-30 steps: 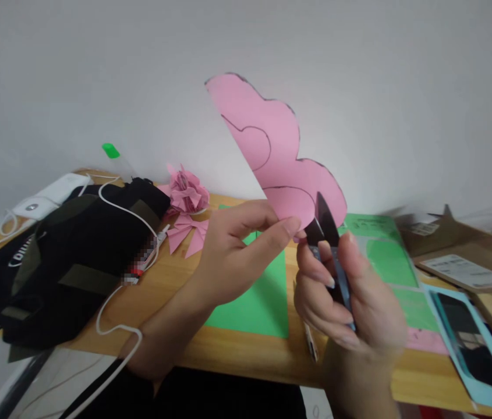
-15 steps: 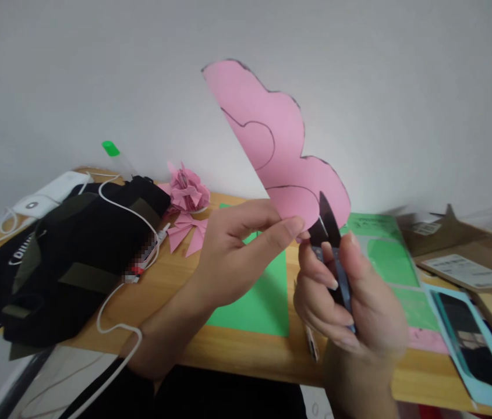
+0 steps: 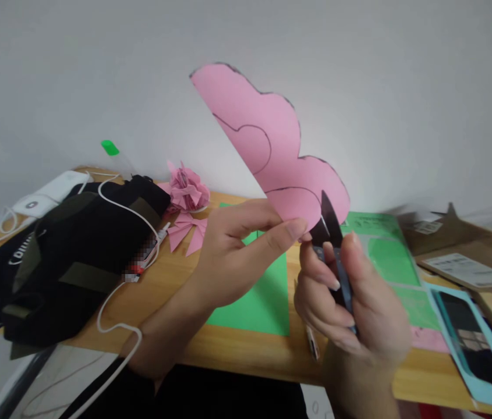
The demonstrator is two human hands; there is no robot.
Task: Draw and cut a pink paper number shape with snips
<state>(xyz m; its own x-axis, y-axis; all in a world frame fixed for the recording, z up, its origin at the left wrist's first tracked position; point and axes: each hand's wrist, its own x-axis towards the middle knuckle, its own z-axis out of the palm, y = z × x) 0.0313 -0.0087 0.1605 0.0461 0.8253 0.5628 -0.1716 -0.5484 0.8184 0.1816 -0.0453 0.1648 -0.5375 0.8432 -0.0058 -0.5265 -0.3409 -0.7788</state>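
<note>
1. Down below, the wooden table; right hand and left hand are both up above it, busy!
2. Front and centre, the pink paper is in the air, its scalloped outer rim cut, it seems: black outline hugging the edge.
3. Right hand has its fingers wrapped round the handles; left hand pinches the paper's bottom end, thumb on the front.
4. Scissors at work, dark blade against the paper; how wide they gape, I can't tell.
5. Upper drawn curve: untouched, so that's left.
6. Lower drawn curve: right side apparently cut, top arch whole.
</note>
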